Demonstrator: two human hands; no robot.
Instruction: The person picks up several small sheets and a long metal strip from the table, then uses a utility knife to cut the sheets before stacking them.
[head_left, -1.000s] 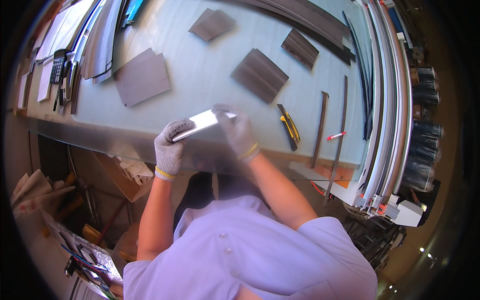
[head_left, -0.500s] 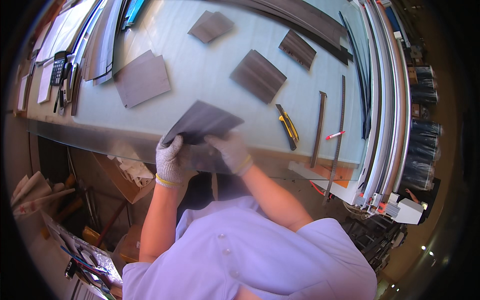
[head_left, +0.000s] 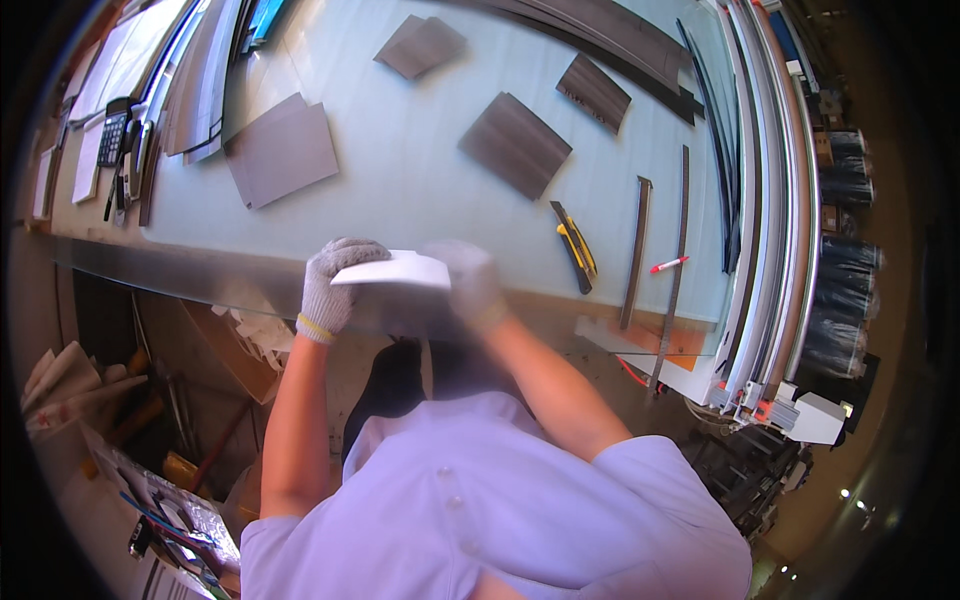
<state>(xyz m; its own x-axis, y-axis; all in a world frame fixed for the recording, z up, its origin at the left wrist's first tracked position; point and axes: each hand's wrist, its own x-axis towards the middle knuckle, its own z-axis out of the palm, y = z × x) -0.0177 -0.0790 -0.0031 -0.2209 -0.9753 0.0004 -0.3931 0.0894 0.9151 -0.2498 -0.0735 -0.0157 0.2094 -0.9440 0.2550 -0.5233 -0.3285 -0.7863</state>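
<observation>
My left hand [head_left: 338, 288], in a grey knit glove with a yellow cuff edge, is closed on the left end of a thin sheet [head_left: 398, 270]. The sheet shows a white face, tilted and slightly bent, above the table's front edge. At its right end is my right hand [head_left: 470, 282], gloved too; motion smears its fingers, so I cannot see whether they grip. Flat on the table beyond lie a dark grey-brown rectangular piece [head_left: 515, 146] and a pair of lighter grey sheets [head_left: 284, 152]. A yellow-and-black utility knife [head_left: 574, 247] lies right of my hands.
The glass-topped table [head_left: 400, 160] also holds more cut pieces [head_left: 420, 47], a smaller dark piece [head_left: 594, 93], dark strips [head_left: 636, 255], a red-and-white marker [head_left: 669, 265] and a calculator [head_left: 114, 137]. Long metal rails [head_left: 770, 200] run along the right side. An open carton [head_left: 235, 345] stands below at left.
The sheet has turned from its dark face to a white face and come lower, nearer to me. My left hand has shifted slightly up; my right hand has moved to the sheet's right end.
</observation>
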